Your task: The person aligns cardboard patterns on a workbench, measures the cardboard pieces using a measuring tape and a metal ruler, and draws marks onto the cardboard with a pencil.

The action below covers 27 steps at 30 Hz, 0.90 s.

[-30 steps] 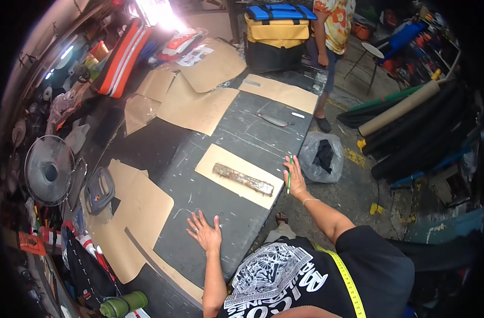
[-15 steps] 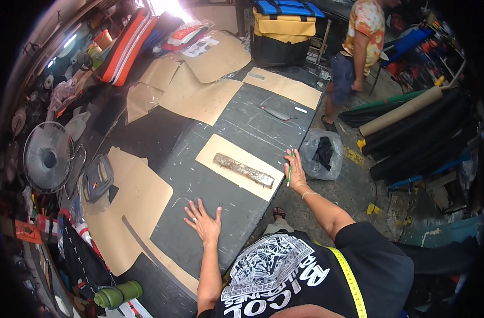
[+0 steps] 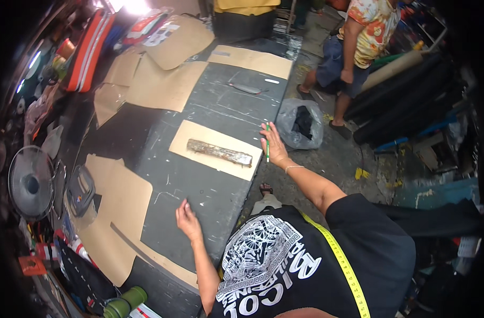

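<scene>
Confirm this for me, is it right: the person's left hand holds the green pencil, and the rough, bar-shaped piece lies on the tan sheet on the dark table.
Not quite: the head view shows the right hand holding the green pencil. The rough, bar-shaped piece does lie on the tan sheet on the dark table.

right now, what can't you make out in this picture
Head view:
- Green pencil: partly covered by the right hand; tip too small.
- Left hand: palm hidden behind its back.
- Rough brown bar: underside hidden against the tan card.
- Yellow-and-black bag: top cut off by the upper edge.
- Tape measure: end cut off by the lower edge.
</scene>
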{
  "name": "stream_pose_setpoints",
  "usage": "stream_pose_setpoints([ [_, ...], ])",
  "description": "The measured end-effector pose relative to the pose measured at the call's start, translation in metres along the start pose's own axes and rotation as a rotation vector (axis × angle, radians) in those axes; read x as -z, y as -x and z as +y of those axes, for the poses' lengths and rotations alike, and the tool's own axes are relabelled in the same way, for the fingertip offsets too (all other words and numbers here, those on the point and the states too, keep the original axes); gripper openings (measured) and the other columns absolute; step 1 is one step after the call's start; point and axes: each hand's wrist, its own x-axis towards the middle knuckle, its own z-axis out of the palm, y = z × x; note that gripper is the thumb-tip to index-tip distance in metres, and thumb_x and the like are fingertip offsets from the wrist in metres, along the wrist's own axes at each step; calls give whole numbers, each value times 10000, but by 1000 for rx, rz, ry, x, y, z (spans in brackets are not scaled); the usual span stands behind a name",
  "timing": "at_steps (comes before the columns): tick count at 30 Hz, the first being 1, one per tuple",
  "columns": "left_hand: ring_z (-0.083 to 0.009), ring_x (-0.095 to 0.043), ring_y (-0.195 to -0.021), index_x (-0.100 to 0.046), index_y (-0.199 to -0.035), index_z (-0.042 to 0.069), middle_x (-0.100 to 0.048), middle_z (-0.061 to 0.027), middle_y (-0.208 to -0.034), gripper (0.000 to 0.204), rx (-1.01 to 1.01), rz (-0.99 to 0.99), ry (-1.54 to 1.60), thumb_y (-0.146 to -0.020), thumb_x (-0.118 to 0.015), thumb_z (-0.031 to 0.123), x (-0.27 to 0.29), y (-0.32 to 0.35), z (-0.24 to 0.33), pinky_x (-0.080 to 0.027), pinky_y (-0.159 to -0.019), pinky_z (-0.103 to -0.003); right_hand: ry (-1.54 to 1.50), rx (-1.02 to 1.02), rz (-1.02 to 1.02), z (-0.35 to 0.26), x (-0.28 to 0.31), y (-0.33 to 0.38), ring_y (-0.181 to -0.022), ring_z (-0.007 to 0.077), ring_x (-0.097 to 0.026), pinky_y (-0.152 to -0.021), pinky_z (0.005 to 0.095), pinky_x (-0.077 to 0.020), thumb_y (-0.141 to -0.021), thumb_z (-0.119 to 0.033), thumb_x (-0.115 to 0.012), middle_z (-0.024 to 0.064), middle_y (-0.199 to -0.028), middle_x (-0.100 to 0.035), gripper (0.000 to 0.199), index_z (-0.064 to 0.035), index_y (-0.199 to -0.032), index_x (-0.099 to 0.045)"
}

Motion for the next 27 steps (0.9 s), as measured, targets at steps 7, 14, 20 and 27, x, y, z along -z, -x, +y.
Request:
stream_pose_setpoints([
  [7,-162,-504,-621,-670,-827,-34,-609,-102,-752,321,211,-71,-79,-1028,-666,216,30,31,0,-393,-559,-375,-18,16,25,3,-2,4,-1539,389,-262,-1223,478,-350,-984,-121,-594,108,-1568,-454,299,-100,-1277,-539],
  [14,-130,-593,-843,-742,-1072,-33,-658,-56,-984,244,156,-65,-22,-1042,-645,188,36,23,48,-514,-780,-300,-57,25,4,-1,-1,2,-1542,400,-254,-1226,491,-336,-996,-102,-583,111,-1568,-450,299,-94,-1288,-519],
  [20,-99,-558,-758,-773,-1075,-1,-660,-33,-895,158,211,-187,240,-950,-746,92,22,13,68,-477,-673,-273,-45,59,75,3,-4,-2,-1524,399,-294,-1194,490,-390,-975,-124,-614,107,-1535,-492,300,-111,-1266,-542],
  [27,-123,-618,-828,-766,-1027,-15,-728,-67,-932,125,37,-235,89,-945,-750,78,30,-16,111,-517,-744,-284,-79,34,4,1,-1,1,-1547,403,-237,-1229,496,-329,-1007,-135,-595,117,-1573,-447,299,-112,-1294,-518],
])
